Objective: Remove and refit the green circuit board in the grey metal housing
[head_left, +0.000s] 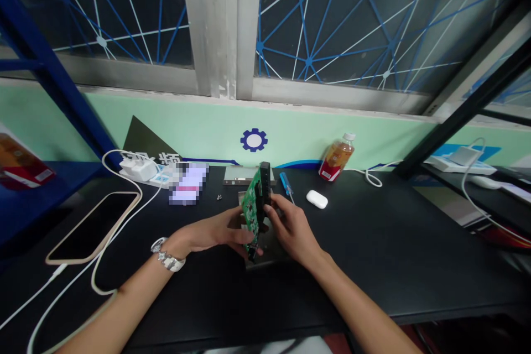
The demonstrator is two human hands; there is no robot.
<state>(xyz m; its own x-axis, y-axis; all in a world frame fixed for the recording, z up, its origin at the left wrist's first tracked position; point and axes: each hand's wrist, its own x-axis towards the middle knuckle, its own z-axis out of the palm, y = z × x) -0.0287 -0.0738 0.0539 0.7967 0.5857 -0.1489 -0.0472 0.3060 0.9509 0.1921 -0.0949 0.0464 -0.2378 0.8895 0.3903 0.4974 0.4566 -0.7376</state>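
Observation:
A green circuit board stands on edge between my hands, with a long black part along its right side. My left hand grips the board's lower left, thumb on its green face; a metal watch is on that wrist. From the right, my right hand pinches the black part at the board's back side. Beneath them a grey metal tray-like piece lies on the desk, mostly covered by the hands and board. Behind the board is a flat silver metal panel. A blue-handled screwdriver lies just beyond my right hand.
On the black desk are small screws, a white earbud case and a drink bottle. To the left lie a phone, white cables and a power strip. A green wall and windows rise behind.

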